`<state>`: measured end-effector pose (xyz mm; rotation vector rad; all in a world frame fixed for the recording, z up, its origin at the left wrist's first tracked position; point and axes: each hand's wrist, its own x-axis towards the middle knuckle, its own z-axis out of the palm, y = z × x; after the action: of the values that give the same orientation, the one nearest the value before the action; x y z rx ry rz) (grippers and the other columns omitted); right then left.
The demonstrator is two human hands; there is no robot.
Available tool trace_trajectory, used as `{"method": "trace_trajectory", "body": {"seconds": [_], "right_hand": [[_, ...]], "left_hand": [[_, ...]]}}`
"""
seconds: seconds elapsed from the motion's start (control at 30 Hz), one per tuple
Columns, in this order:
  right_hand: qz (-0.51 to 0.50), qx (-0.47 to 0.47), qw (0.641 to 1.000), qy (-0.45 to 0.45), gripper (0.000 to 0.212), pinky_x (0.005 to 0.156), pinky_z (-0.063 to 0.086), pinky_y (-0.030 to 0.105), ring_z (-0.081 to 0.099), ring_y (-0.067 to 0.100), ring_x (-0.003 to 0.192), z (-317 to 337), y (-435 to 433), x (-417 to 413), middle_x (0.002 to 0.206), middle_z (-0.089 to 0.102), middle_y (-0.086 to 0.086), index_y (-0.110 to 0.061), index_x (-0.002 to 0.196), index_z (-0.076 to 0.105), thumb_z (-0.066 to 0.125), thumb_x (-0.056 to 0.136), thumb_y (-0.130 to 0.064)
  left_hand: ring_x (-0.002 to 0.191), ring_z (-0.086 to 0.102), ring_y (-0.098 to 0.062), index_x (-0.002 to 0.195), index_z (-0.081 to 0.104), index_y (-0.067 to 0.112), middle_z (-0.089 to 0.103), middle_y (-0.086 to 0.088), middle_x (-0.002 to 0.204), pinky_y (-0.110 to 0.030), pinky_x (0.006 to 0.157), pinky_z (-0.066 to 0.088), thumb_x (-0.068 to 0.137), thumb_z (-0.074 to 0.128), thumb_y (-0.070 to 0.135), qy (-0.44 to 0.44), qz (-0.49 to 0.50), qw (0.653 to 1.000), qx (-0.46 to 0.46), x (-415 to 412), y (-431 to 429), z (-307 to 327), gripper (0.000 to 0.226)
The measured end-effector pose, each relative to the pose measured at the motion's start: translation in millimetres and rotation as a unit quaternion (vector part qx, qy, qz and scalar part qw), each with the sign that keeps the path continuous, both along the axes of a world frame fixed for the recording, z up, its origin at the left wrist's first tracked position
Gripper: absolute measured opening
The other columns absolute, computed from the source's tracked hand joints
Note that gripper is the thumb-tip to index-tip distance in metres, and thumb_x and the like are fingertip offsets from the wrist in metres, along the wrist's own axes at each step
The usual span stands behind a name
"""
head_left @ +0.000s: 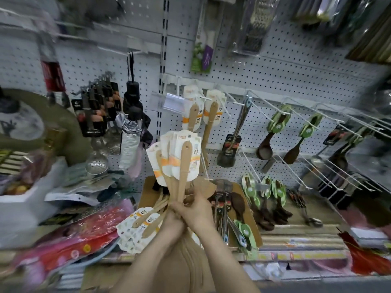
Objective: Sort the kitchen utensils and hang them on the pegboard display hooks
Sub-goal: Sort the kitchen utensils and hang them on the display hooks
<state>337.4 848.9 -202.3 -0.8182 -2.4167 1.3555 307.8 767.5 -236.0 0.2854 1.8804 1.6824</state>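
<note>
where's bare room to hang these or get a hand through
Bare hooks stand free below the dark wooden spoons, right of the black spatula. Crowded: the shelf pile of green-tagged spoons and the packets at left.

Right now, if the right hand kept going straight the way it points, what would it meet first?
Probably the carded wooden spatulas hanging on the pegboard; the right hand aims its bunch there, though depth is unclear.

So the right hand [196,208] gripped a bunch of wooden spatulas [183,166] pointing up at the pegboard [275,66]. The left hand [173,224] held a second bunch [140,224] fanned out leftwards. 2 hanging spatulas [211,117] sat on a hook just behind.
</note>
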Motion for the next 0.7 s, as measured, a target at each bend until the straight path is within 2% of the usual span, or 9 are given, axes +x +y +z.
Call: {"method": "trace_trajectory", "body": {"seconds": [0.03, 0.1, 0.17, 0.23, 0.27, 0.37, 0.47, 0.6, 0.7], "right_hand": [[0.007, -0.005, 1.0, 0.006, 0.033, 0.061, 0.041, 0.01, 0.061, 0.01, 0.084, 0, -3, -1, 0.088, 0.063, -0.011, -0.023, 0.101, 0.059, 0.078, 0.077, -0.036], [0.003, -0.044, 0.999, 0.025, 0.016, 0.07, 0.049, 0.013, 0.064, 0.01, 0.083, -1, -1, 0, 0.084, 0.068, -0.012, -0.027, 0.09, 0.063, 0.076, 0.081, -0.031], [0.008, -0.125, 0.991, 0.045, 0.008, 0.085, 0.056, 0.032, 0.069, 0.014, 0.089, -3, 5, 4, 0.089, 0.074, -0.006, -0.028, 0.088, 0.07, 0.076, 0.083, -0.025], [0.02, -0.215, 0.974, 0.067, 0.011, 0.086, 0.058, 0.035, 0.071, 0.018, 0.092, -3, 4, 9, 0.093, 0.077, 0.002, -0.023, 0.093, 0.074, 0.075, 0.085, -0.015], [0.023, -0.242, 0.967, 0.076, 0.013, 0.086, 0.058, 0.034, 0.072, 0.021, 0.093, -3, 3, 11, 0.094, 0.077, 0.004, -0.02, 0.096, 0.076, 0.075, 0.085, -0.013], [0.028, -0.285, 0.954, 0.091, 0.017, 0.087, 0.058, 0.034, 0.072, 0.024, 0.096, 0, 0, 14, 0.098, 0.076, 0.009, -0.014, 0.101, 0.076, 0.075, 0.085, -0.009], [0.029, -0.31, 0.944, 0.106, 0.027, 0.083, 0.058, 0.028, 0.071, 0.018, 0.093, 2, 4, 15, 0.102, 0.075, 0.009, -0.012, 0.11, 0.07, 0.072, 0.086, -0.001], [-0.009, -0.398, 0.903, 0.159, 0.036, 0.094, 0.055, 0.04, 0.068, 0.026, 0.107, 7, 13, 10, 0.117, 0.07, 0.013, -0.007, 0.125, 0.057, 0.068, 0.091, -0.011], [-0.057, -0.413, 0.89, 0.184, 0.032, 0.076, 0.056, 0.031, 0.068, 0.021, 0.09, 17, 22, 4, 0.108, 0.068, 0.013, -0.008, 0.122, 0.054, 0.065, 0.094, -0.018]], "left_hand": [[0.081, 0.054, 0.002, 0.125, 0.053, 0.011, 0.056, 0.005, 0.103, -0.011, 0.062, 0.047, 0.096, 0.049, 0.002, 0.013, -0.002, 1.0, -0.002, 3, 0, 1, 0.03], [0.081, 0.06, -0.003, 0.117, 0.054, 0.012, 0.062, 0.003, 0.098, -0.011, 0.058, 0.048, 0.09, 0.058, 0.001, 0.001, 0.005, 1.0, 0.029, 10, -4, 5, 0.03], [0.085, 0.069, -0.021, 0.11, 0.057, 0.014, 0.07, -0.011, 0.093, -0.027, 0.068, 0.057, 0.078, 0.067, -0.002, -0.054, 0.003, 0.994, 0.094, 13, -11, 7, 0.038], [0.095, 0.069, -0.031, 0.118, 0.06, 0.011, 0.071, -0.019, 0.1, -0.044, 0.084, 0.056, 0.071, 0.07, 0.002, -0.092, -0.013, 0.983, 0.156, 11, -16, 5, 0.049], [0.098, 0.069, -0.031, 0.119, 0.06, 0.012, 0.072, -0.018, 0.103, -0.045, 0.087, 0.055, 0.074, 0.072, 0.002, -0.096, -0.018, 0.98, 0.173, 10, -18, 5, 0.048], [0.098, 0.07, -0.024, 0.116, 0.062, 0.016, 0.073, -0.012, 0.103, -0.034, 0.079, 0.055, 0.083, 0.067, 0.0, -0.098, -0.005, 0.975, 0.198, 12, -20, 5, 0.037], [0.101, 0.069, -0.021, 0.119, 0.062, 0.017, 0.073, -0.008, 0.106, -0.032, 0.081, 0.052, 0.082, 0.071, 0.0, -0.074, -0.007, 0.975, 0.207, 14, -20, 7, 0.042], [0.083, 0.07, -0.019, 0.114, 0.065, 0.018, 0.074, -0.008, 0.095, -0.029, 0.07, 0.051, 0.074, 0.078, 0.002, -0.077, -0.018, 0.98, 0.184, 13, -25, 5, 0.044], [0.078, 0.068, -0.017, 0.113, 0.065, 0.019, 0.074, -0.005, 0.091, -0.029, 0.068, 0.051, 0.071, 0.083, 0.01, -0.073, -0.011, 0.985, 0.155, 14, -25, 6, 0.046]]}}
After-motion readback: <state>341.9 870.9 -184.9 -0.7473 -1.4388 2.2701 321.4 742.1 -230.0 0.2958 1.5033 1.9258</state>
